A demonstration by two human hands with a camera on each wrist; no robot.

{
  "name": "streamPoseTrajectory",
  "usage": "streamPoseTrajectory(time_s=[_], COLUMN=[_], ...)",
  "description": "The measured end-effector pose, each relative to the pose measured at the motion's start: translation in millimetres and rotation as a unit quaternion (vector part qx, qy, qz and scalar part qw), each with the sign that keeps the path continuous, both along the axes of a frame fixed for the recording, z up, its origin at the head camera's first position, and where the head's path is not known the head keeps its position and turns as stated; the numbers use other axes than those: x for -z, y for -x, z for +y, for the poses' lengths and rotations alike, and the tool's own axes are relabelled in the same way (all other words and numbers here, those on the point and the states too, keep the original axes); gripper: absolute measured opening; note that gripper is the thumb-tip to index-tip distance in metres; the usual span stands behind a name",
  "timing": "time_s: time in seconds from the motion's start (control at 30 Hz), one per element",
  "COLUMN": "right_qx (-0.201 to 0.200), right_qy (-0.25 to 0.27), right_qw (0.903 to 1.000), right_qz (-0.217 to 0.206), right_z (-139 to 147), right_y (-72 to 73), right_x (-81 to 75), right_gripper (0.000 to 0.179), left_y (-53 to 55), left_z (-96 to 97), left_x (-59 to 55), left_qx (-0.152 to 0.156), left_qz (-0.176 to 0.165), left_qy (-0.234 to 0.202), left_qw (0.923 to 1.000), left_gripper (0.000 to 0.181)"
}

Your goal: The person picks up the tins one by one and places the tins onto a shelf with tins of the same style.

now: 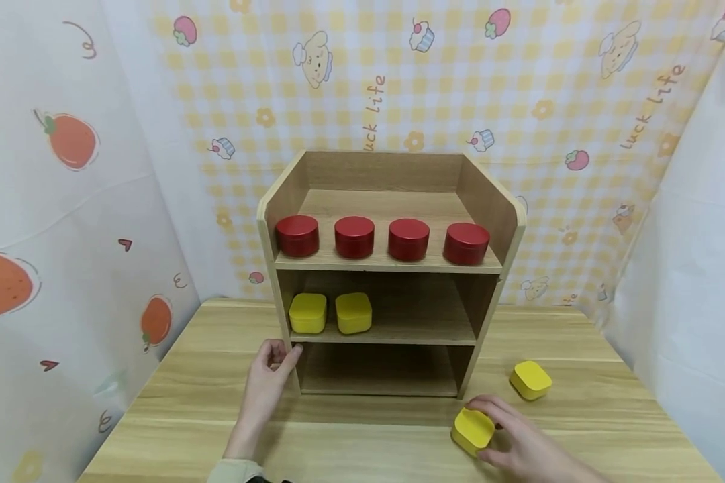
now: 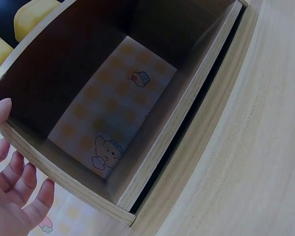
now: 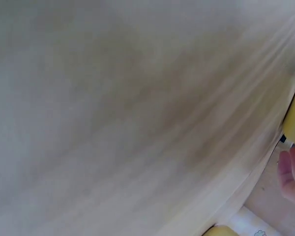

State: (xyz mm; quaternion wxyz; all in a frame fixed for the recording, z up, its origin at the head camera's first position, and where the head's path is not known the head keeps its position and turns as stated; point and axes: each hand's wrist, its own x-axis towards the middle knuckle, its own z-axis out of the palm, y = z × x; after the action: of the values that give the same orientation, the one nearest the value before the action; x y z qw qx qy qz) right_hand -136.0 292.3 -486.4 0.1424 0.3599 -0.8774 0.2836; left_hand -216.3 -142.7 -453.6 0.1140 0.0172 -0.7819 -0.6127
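Across the upper middle, a yellow-checked backdrop (image 1: 350, 60) is showing off cupcakes (image 1: 422, 36); a white left sheet (image 1: 97, 255) is sporting orange fruit (image 1: 72, 139), a plainer right sheet (image 1: 689, 268) is hanging opposite, and the wood-grained bench (image 1: 350, 446) is stretching below.

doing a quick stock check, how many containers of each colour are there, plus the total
Red round containers: 4
Yellow square containers: 4
Total: 8

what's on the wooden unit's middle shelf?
Two yellow boxes, slightly apart, toward its left end. They cover the shelf directly beneath and behind them; anything there is hidden.
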Motion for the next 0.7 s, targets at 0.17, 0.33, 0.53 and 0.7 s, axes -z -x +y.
streamPoseTrajectory(time_s=[0.17, 0.33, 0.53, 0.7], right_qx=[-0.029, -0.051, -0.017, -0.008], right_qy=[0.003, -0.025, -0.092, -0.104], right_qw=[0.9995, 0.9979, 0.9953, 0.9945], right_qz=[0.008, 0.030, 0.022, 0.000], right_z=[4, 6, 5, 4], right_y=[8.3, 14.0, 13.6, 13.7], right_x=[-1.8, -2.4, 0.8, 1.7], right_gripper=[0.070, 0.075, 0.080, 0.078], left_y=[-1.7, -14.0, -23.7, -23.4], left_z=[0.2, 4.2, 9.2, 9.1], left_x=[-1.7, -19.0, -34.7, -33.7], left_qx=[0.000, 0.000, 0.005, 0.005], left_qz=[-0.003, 0.005, 0.007, 0.007], left_qy=[-0.003, -0.011, -0.008, -0.002], left_qw=[1.0000, 0.9999, 0.9999, 1.0000], left_gripper=[0.030, 0.027, 0.025, 0.026])
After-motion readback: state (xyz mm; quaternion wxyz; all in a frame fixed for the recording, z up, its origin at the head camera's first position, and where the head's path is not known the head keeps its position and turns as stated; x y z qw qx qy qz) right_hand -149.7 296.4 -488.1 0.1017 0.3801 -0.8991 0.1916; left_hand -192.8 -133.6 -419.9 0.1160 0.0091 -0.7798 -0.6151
